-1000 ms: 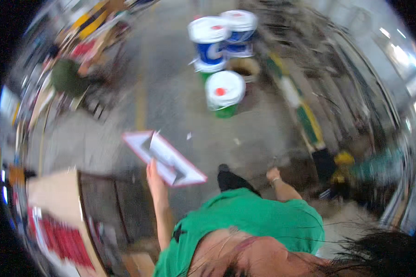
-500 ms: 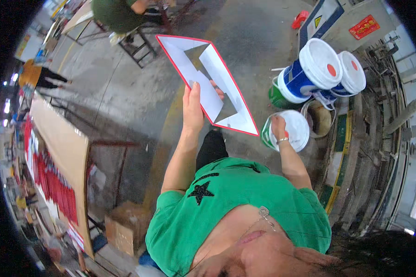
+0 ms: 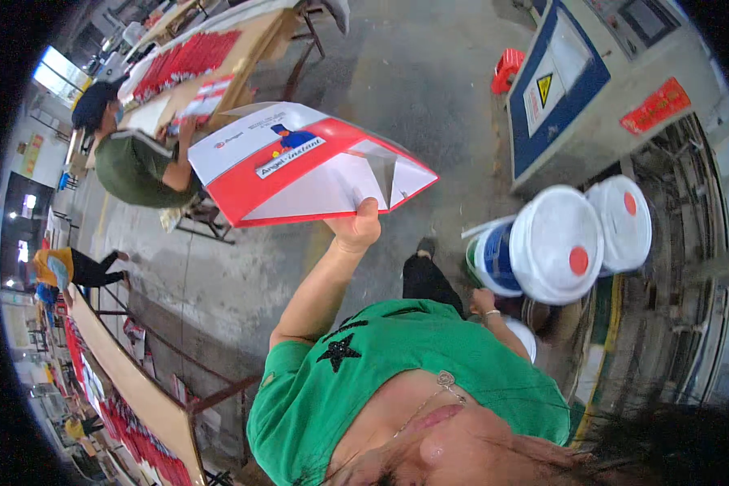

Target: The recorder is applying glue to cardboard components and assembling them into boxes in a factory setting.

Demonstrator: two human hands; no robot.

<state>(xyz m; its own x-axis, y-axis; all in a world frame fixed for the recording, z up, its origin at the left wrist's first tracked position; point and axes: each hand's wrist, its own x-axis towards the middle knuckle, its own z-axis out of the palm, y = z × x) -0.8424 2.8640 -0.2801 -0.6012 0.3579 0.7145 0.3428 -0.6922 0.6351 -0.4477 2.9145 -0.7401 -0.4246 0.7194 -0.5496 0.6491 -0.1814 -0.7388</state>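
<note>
My left hand [image 3: 356, 231] is closed on the near edge of a red-and-white printed cardboard box [image 3: 300, 166], with the thumb over the inner side. The box is held raised and tilted in front of me. Its printed face shows, and so do a white inside and red-edged rim. Lower down on the right, my right hand [image 3: 484, 302] hangs beside my hip, above a white bucket lid [image 3: 525, 338] that my arm partly covers. The fingers of that hand are small and partly hidden, so I cannot tell how they are held.
Two white-lidded buckets, a near one [image 3: 555, 243] and a farther one [image 3: 621, 223], stand at the right beside a machine cabinet [image 3: 555, 85]. A red plastic container [image 3: 507, 71] lies beyond. Tables [image 3: 138, 348] with red stacks line the left. A dark-green-clad person [image 3: 138, 166] works at another table.
The box has swung left and turned, bringing its printed face into view. My view has shifted, so the cabinet and the dark-green-clad person show more fully. My right hand now shows nearer my body.
</note>
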